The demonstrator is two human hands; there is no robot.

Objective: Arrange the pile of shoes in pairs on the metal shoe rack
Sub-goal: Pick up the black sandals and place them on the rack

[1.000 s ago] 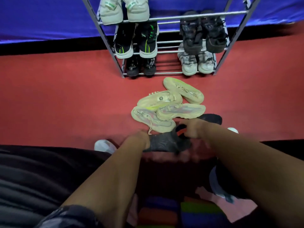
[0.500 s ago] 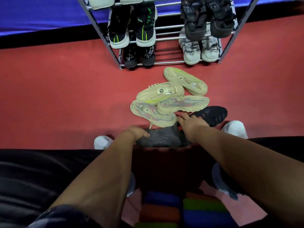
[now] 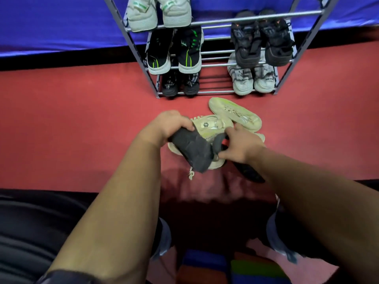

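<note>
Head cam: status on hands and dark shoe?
Left hand grips dark grey shoe at one end, right hand grips its opening. Shoe held over pale shoes on floor. Second dark shoe under right wrist; metal shoe rack ahead.

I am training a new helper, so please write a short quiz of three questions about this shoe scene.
1. True or false: the left hand grips a dark shoe.
2. How many pairs of shoes stand on the metal rack in view? A three, B five, C seven.
3. Fill in the missing word: the pale shoes lie on the ___ floor.
Key: 1 true; 2 B; 3 red.
</note>
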